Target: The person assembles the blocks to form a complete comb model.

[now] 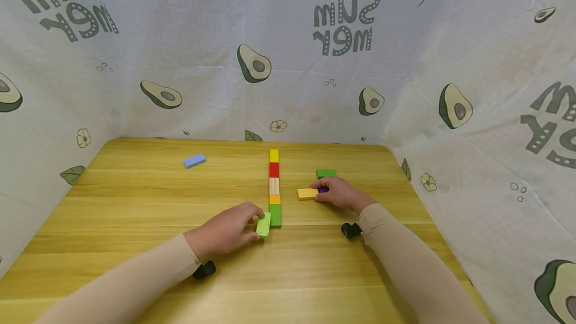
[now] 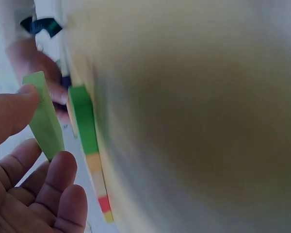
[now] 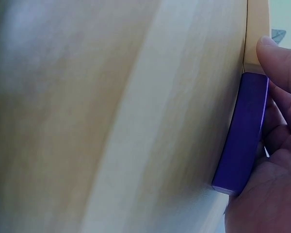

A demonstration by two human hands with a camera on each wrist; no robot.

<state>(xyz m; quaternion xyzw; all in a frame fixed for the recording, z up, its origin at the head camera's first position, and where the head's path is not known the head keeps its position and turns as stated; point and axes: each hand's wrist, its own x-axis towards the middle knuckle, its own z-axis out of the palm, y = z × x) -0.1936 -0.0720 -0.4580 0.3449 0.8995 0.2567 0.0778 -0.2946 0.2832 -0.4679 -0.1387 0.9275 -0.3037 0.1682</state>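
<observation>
Beige sleeves [image 1: 130, 274] nearest. Pinched by left fingers [image 2: 63, 170] toward its ends, presumably leaving broad faces free: lime block [image 1: 263, 225], beside coloured row [image 1: 274, 186]. Pinched by right fingers [image 1: 323, 182]: yellow-orange block [image 1: 307, 194] on tabletop [image 1: 135, 204], butting purple block [image 3: 242, 131], likely for steadiness.

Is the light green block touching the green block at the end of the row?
Apart: the left wrist view shows a clear gap between the light green block and the row's green block.

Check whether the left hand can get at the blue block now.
Probably yes: bare table lies between the left hand and the blue block, though it holds the light green block.
</observation>
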